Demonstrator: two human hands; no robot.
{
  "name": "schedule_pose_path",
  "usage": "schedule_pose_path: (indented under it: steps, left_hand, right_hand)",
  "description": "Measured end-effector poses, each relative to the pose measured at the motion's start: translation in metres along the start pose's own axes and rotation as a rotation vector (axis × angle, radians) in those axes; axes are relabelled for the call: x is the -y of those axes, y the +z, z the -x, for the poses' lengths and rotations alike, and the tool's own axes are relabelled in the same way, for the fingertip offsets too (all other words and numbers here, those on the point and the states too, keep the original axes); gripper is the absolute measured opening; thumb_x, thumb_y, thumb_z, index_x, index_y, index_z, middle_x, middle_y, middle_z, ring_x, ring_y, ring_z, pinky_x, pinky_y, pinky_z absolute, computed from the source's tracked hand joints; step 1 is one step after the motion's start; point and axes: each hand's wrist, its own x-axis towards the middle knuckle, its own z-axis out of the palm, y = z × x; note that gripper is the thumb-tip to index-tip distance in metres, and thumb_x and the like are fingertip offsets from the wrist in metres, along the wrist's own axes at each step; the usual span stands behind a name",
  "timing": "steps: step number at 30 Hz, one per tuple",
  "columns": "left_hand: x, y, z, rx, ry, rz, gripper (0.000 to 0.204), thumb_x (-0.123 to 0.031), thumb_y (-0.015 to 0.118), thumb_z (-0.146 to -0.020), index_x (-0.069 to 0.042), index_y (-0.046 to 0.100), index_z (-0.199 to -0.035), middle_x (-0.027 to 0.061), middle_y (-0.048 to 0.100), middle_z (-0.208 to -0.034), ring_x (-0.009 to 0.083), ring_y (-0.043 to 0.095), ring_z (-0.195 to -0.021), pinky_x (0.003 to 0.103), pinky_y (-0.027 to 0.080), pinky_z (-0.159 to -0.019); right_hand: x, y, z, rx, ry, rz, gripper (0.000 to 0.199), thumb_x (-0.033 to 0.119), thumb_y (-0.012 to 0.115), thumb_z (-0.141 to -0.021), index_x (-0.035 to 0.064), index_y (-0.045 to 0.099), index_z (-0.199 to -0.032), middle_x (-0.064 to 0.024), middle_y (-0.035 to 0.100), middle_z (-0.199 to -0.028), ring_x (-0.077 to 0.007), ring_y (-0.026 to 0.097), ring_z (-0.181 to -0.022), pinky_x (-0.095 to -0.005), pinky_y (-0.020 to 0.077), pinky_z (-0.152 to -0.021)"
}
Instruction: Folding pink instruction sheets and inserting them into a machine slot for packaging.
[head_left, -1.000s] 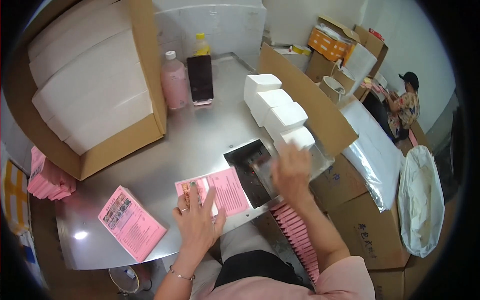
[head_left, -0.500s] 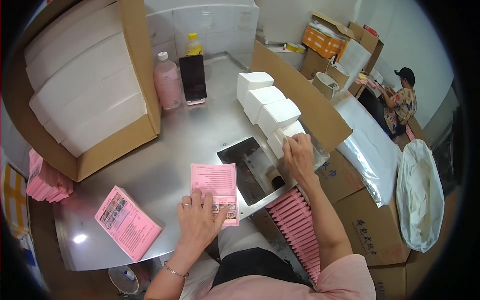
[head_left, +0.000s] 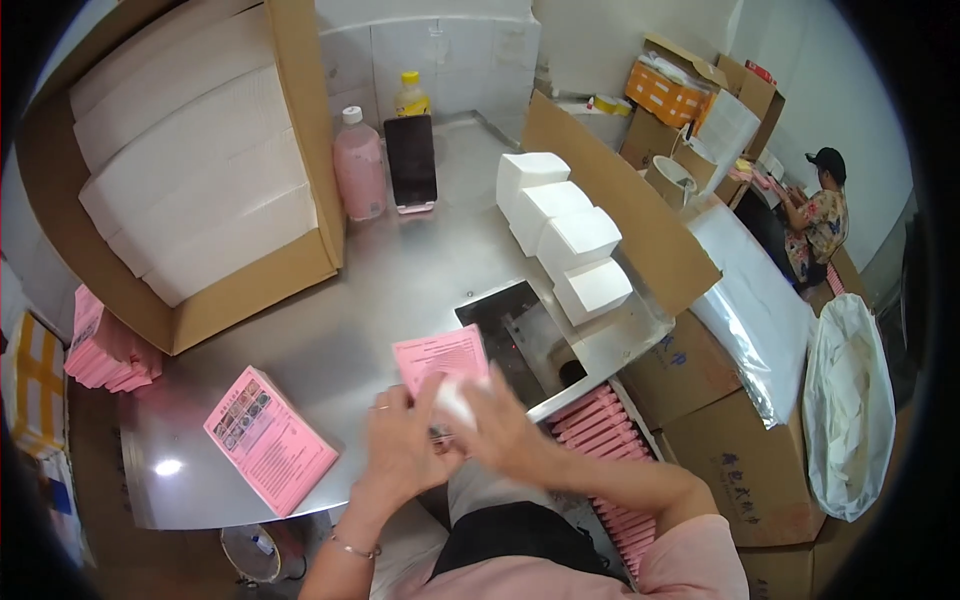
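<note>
Both hands, left and right, grips clamped on flat pink carton and white wad.

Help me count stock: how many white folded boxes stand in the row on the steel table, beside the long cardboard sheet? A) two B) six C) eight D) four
D: four white boxes stand in a line on the steel table along the cardboard sheet.

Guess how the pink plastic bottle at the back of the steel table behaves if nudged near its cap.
The pink bottle stands tall and narrow on a small base, so it would probably tip rather than slide. It looks nearly full, so likely heavy for its size. The steel table looks smooth; a low push might slide it.
</note>
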Motion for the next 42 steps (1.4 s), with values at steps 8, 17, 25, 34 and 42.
schedule_pose_path:
  steps: [8,17,25,34,42]
  left_hand:
    - [0.004,-0.025,0.021,0.007,-0.034,0.135,0.067,-0.006,0.071,-0.075,-0.008,0.053,-0.14,0.0127,0.056,-0.095,0.0318,0.055,-0.087,0.044,0.044,-0.075]
    - [0.046,-0.094,0.09,-0.49,-0.525,-0.447,0.02,-0.005,0.058,-0.077,-0.006,0.055,-0.096,0.0187,0.055,-0.12,0.0408,0.049,-0.115,0.053,0.028,-0.11]
    - [0.058,-0.091,0.072,-0.21,-0.438,-0.109,0.015,-0.008,0.053,-0.098,-0.004,0.058,-0.111,0.0154,0.06,-0.102,0.0357,0.056,-0.105,0.049,0.041,-0.1]
    - [-0.001,0.032,0.007,-0.03,0.166,0.199,0.063,-0.015,0.073,-0.073,0.001,0.055,-0.131,0.0257,0.054,-0.134,0.0415,0.056,-0.118,0.048,0.048,-0.092]
    - [-0.02,0.027,-0.009,-0.132,-0.072,-0.036,0.088,-0.035,0.081,-0.063,-0.005,0.05,-0.139,0.0243,0.034,-0.155,0.0471,0.034,-0.14,0.056,0.037,-0.094]
  right_hand:
    - [-0.093,0.027,0.001,0.117,0.51,-0.051,0.006,0.008,0.058,-0.086,0.0031,0.061,-0.087,-0.022,0.066,-0.086,-0.0418,0.066,-0.085,-0.0509,0.0523,-0.084]
    - [-0.126,-0.06,-0.01,-0.053,0.457,0.551,0.016,0.014,0.067,-0.088,0.0037,0.067,-0.101,-0.0115,0.06,-0.089,-0.0299,0.058,-0.09,-0.0445,0.0441,-0.076]
    - [-0.159,-0.048,0.017,-0.089,0.577,0.424,0.013,0.007,0.066,-0.085,0.0032,0.071,-0.097,-0.0125,0.056,-0.088,-0.0301,0.055,-0.092,-0.0429,0.0445,-0.079]
    - [-0.027,-0.03,-0.006,0.222,0.032,-0.081,0.043,0.008,0.062,-0.088,-0.0016,0.056,-0.129,-0.0232,0.059,-0.125,-0.0471,0.061,-0.107,-0.0592,0.0455,-0.101]
    - [-0.014,0.01,-0.042,0.414,0.125,0.028,0.022,0.013,0.063,-0.076,-0.0015,0.064,-0.092,-0.0152,0.058,-0.088,-0.0334,0.059,-0.083,-0.0654,0.0281,-0.112]
